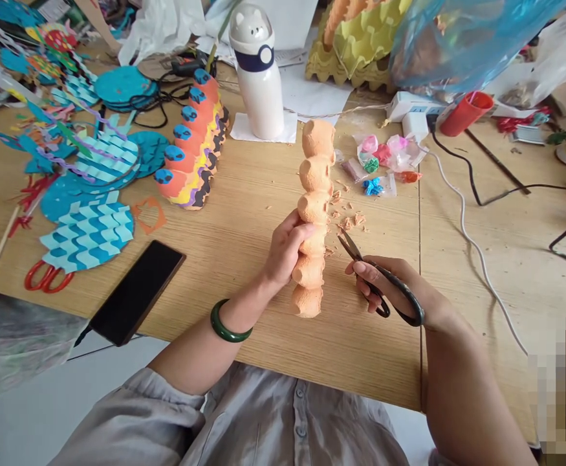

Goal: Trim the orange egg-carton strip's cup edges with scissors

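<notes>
My left hand [286, 249] grips a strip of orange egg carton [314, 175] around its middle, thumb across the near face. The strip is a row of several bumpy cups, held lengthwise away from me above the table. In my right hand [384, 278] is a pair of black-handled scissors [349, 244], blades slightly apart and pointing up-left, close to the strip's right edge but apart from it. Torn orange carton scraps [353, 221] lie on the table just beyond the blades.
A painted egg-carton strip [193, 145], blue paper crafts [88, 226] and a phone [138, 292] lie on the left. Behind stands a white bottle [262, 90]. Small bagged clay pieces [382, 152], a red cylinder [467, 113] and a white cable [467, 226] are on the right.
</notes>
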A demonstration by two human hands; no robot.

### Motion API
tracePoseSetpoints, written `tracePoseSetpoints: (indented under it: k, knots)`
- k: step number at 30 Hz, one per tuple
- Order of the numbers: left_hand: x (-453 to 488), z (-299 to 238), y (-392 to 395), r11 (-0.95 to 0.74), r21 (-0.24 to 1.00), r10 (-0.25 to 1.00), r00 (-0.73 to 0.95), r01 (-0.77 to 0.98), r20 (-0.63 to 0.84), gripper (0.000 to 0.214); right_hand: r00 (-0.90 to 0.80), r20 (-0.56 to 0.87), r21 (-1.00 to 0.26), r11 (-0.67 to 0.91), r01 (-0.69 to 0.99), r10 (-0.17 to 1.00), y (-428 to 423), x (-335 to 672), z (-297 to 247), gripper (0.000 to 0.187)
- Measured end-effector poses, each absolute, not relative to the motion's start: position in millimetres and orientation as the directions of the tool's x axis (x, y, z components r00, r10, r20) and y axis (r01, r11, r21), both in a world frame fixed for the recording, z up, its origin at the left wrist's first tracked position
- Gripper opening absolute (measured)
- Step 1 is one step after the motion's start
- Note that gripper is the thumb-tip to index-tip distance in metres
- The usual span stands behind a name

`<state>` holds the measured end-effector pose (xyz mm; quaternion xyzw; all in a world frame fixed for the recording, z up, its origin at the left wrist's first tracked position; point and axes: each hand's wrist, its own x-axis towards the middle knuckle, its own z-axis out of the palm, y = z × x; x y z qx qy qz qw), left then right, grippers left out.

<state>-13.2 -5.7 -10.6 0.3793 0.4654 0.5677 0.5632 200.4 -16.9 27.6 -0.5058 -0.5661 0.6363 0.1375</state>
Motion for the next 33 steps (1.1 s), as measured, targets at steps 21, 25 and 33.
tracePoseSetpoints:
  k: [21, 25, 33]
  knots:
    - [-6, -12, -8, 0.115, 0.943, 0.989, -0.054, -0.311, -0.138, 0.019, -0.432, -0.492, -0.871, -0.42, 0.256, 0.756, -24, 185, 20, 0.058]
    - [-1, -15, -11, 0.107, 0.934, 0.988, -0.067, -0.34, -0.138, 0.019, -0.435, -0.436, -0.9, -0.38, 0.213, 0.788, -26, 174, 21, 0.061]
    - [5, -20, -19, 0.033, 0.98, 0.988, -0.142, -0.197, -0.062, 0.016, -0.431, -0.299, -0.954, -0.255, 0.158, 0.851, -30, 167, 18, 0.054]
